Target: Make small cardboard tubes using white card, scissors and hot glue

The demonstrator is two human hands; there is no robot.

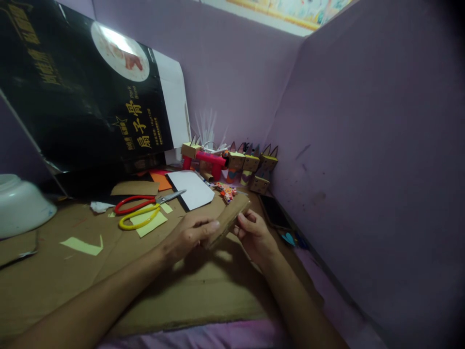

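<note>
Both my hands hold a flat brown cardboard piece (231, 216) above a cardboard work sheet (109, 271). My left hand (191, 235) grips its near left edge with fingers curled over it. My right hand (254, 235) pinches the right side, fingers closed on the cardboard. The piece is tilted, its far end pointing up and to the right.
Red-and-yellow-handled scissors (140, 208) lie left of the hands among yellow paper scraps (150, 223). A white paper sheet (192, 189), small cardboard box figures (250, 165), a red object (207, 160), a black printed box (83, 92), a white bowl (20, 203), a dark phone (274, 211). Purple walls close by.
</note>
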